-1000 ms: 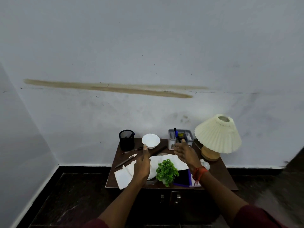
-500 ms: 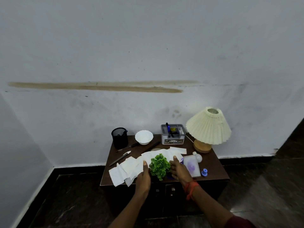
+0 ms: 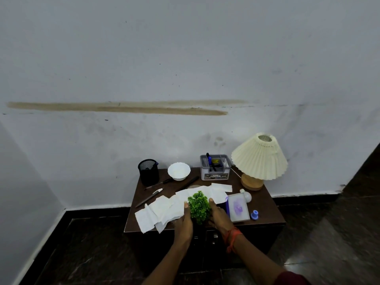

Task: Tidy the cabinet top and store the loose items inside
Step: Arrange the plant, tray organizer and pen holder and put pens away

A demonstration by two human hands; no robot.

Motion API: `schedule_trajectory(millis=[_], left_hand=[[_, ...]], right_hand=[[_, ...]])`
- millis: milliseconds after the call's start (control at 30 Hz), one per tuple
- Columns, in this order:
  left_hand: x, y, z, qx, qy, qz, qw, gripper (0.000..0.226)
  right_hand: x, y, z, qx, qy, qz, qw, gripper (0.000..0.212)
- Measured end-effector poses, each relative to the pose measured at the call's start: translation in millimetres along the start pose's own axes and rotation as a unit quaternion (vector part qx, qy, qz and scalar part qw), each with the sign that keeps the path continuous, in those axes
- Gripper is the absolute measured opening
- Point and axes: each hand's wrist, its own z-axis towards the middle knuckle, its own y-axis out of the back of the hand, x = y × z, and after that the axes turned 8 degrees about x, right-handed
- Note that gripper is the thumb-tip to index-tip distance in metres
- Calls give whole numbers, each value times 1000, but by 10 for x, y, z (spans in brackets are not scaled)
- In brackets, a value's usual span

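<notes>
Cabinet [image 3: 205, 239] worktop pretty cluttered, doors shut below. Going left to right: mesh pen cup [image 3: 148, 171] far beyond the fingers, loose papers [image 3: 162, 210] spread just left of them, some under the left hand [image 3: 184, 221]. Fingers [image 3: 186, 205] of both hands cupped around the little green plant [image 3: 199, 205], right hand [image 3: 219, 217] pressed to its other side, purple box [image 3: 238, 207] just right of that. Plant upright, long axis vertical, leaves pointing up. Probably best lifted straight up from the base, kept level, not squeezing foliage or dragging papers along.
</notes>
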Motion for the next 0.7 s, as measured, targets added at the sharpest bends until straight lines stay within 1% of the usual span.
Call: schedule_trajectory(millis=[100,233,267,300,433,500,533,567,600,700], left_hand=[[-67,-10,-55,3,12,26,1000,80],[-155,-24,-106,-1,14,41,999,85],[-169,-22,-109,-2,16,45,999,84],[-182,-18,-106,-3,20,50,999,88],[-210,19,-55,-5,35,61,998,121],[-233,43,9,-7,40,87,995,130],[-275,52,12,-12,39,102,994,132],[-317,61,14,-14,38,113,993,129],[-391,59,-20,-14,37,123,992,123],[-606,60,-125,-1,18,138,990,100]], right_hand=[[14,-17,-40,-10,-4,-18,1000,85],[11,-27,-26,-16,6,-29,999,76],[-16,-5,37,-10,17,-19,1000,78],[-37,15,87,-11,15,-19,1000,82],[255,-16,-255,-18,7,-23,1000,97],[341,-19,-288,-24,12,-38,999,107],[361,-20,-258,-25,18,-39,999,112],[371,-17,-214,-26,19,-40,999,114],[394,-19,-166,-28,25,-38,999,112],[544,-57,-176,-19,48,-43,998,95]])
